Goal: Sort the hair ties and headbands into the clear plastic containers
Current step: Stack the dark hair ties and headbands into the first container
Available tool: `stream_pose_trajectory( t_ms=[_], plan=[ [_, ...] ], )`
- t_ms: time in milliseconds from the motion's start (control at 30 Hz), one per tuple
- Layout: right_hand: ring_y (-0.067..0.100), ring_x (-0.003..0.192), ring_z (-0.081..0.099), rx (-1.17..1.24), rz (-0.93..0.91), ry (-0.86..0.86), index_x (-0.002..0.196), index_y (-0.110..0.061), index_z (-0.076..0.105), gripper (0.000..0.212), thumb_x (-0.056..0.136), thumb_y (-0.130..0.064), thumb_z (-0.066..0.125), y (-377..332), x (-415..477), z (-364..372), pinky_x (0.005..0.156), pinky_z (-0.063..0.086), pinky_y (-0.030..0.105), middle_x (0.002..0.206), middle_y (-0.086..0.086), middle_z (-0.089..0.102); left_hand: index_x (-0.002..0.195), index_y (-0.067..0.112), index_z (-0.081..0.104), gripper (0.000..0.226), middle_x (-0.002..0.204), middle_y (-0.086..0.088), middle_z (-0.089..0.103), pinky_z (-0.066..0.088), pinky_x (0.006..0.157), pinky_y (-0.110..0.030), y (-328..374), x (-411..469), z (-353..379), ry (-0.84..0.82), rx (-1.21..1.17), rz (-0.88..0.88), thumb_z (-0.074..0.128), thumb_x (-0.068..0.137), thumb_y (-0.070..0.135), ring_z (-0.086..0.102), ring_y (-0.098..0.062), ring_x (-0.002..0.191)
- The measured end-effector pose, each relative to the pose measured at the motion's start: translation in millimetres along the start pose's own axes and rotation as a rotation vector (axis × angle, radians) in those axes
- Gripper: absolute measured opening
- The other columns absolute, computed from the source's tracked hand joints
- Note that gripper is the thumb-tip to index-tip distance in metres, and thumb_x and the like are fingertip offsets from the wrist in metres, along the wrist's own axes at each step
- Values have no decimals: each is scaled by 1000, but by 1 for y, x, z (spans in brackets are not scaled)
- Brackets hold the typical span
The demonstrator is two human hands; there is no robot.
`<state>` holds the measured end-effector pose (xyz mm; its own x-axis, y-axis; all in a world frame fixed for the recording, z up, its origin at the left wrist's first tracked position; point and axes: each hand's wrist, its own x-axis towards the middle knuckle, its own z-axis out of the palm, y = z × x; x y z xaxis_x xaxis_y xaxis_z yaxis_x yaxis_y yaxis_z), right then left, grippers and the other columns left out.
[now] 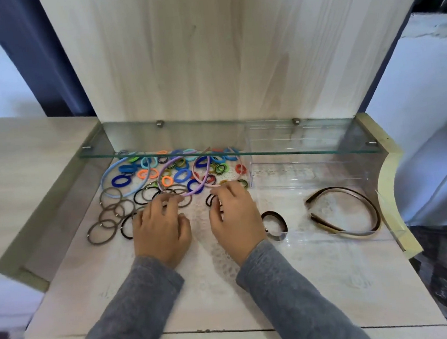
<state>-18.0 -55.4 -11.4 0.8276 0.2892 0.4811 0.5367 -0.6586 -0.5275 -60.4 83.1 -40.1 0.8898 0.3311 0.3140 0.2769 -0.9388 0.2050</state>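
My left hand [159, 227] lies palm down with fingers spread, its fingertips on thin brown and black hair ties [109, 213]. To its right, my right hand [235, 217] curls over a black hair tie [210, 200]; I cannot see whether it grips the tie. Behind my hands is a pile of small colourful hair ties [180, 173] mixed with a light blue headband [108, 172], a lilac headband [189, 192] and a pink headband [200, 178]. A clear container [332, 236] at front right holds a brown headband [356, 197] and a black tie [276, 220]. A second clear container [307, 172] stands behind it.
A glass shelf [229, 152] hangs low over the back of the white desk [174, 297], covering part of the pile and the rear container. A wooden back panel [205, 48] rises behind it. The desk's raised cream edge [387, 181] borders the right side.
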Motion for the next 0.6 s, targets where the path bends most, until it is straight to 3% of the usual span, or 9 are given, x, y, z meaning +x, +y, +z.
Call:
stream_pose_trajectory(
  t_ms=[100, 200, 300, 467, 600],
  plan=[
    [25, 89, 54, -135, 3, -24, 97, -9, 67, 38, 84, -27, 35, -3, 0, 19, 77, 50, 38, 98, 8, 59, 115, 20, 63, 42, 113, -6, 62, 45, 85, -44, -15, 0, -2, 2, 45, -31, 47, 77, 28, 60, -29, 98],
    [30, 91, 54, -259, 38, -20, 94, -10, 69, 22, 81, -24, 58, 2, 2, 34, 77, 49, 40, 100, 10, 59, 111, 23, 65, 47, 111, -2, 63, 44, 86, -45, -25, -2, -3, -5, 62, -40, 33, 78, 36, 60, -27, 98],
    [30, 87, 54, -360, 83, -1, 85, -10, 68, 22, 74, -29, 71, 5, 5, 40, 70, 47, 37, 97, 11, 59, 112, 27, 66, 48, 114, 2, 64, 42, 89, -46, -28, -2, -1, -9, 76, -33, 32, 82, 40, 60, -25, 102],
    [27, 86, 48, -449, 141, 29, 78, -13, 68, 27, 70, -37, 77, 13, 4, 44, 65, 45, 36, 95, 10, 58, 110, 33, 66, 41, 116, 4, 63, 42, 88, -45, -30, -1, 5, 24, 72, 2, 35, 85, 40, 59, -23, 102],
    [27, 84, 48, -460, 125, 39, 75, -13, 67, 16, 70, -24, 77, 16, 4, 49, 65, 43, 36, 93, 8, 58, 106, 37, 66, 35, 115, 10, 61, 39, 88, -41, -32, -1, 7, 73, 45, 19, 39, 84, 39, 57, -19, 103]
  ],
)
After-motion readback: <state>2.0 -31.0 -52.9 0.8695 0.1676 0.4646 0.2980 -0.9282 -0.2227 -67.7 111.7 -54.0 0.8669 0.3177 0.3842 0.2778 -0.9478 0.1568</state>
